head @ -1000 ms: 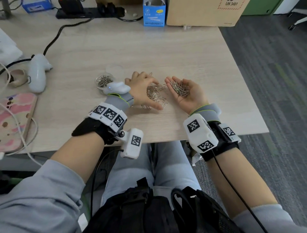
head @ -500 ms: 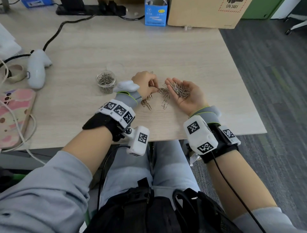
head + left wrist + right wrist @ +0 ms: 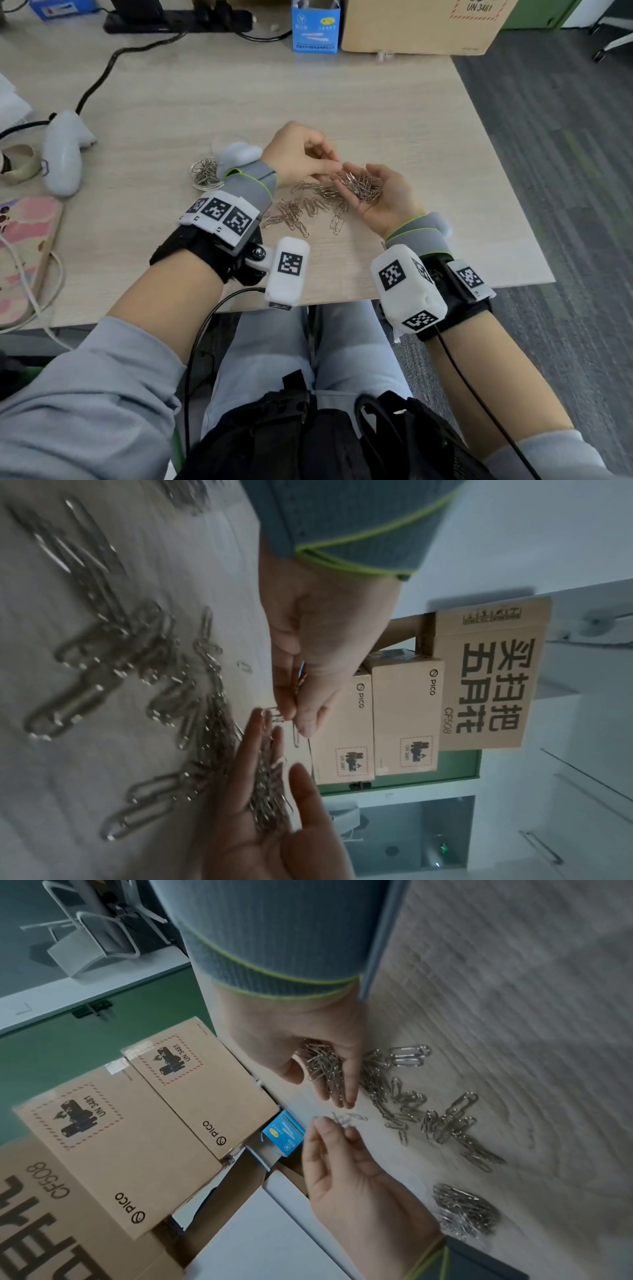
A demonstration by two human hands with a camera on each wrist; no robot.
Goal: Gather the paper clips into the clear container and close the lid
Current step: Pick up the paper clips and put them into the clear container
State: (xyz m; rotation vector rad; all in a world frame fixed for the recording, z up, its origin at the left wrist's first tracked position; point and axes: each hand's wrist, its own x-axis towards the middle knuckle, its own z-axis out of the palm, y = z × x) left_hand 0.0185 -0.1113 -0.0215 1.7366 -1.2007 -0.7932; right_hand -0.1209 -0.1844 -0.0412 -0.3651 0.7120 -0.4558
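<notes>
Several silver paper clips [image 3: 301,212] lie loose on the wooden table [image 3: 394,102] between my hands. My right hand [image 3: 359,173] rests palm up, fingers relaxed, cupping a heap of clips [image 3: 361,186]; the heap [image 3: 323,1064] also shows in the right wrist view. My left hand [image 3: 334,166] hovers just over the right fingertips and pinches a few clips [image 3: 291,718] between thumb and fingers. The clear container [image 3: 205,174], partly filled with clips, stands left of my left wrist. Its clear lid [image 3: 221,142] lies just behind it, partly hidden by the wrist device.
A white controller [image 3: 61,154] and a phone in a pink case [image 3: 24,246] lie at the left with cables. A blue box [image 3: 315,27], a cardboard box [image 3: 421,24] and a power strip [image 3: 178,17] line the far edge. The table's near edge [image 3: 342,298] is close behind my wrists.
My left hand has closed on a few loose clips, lifted off the table and moved right to the fingertips of my right hand. The right hand has stayed cupped.
</notes>
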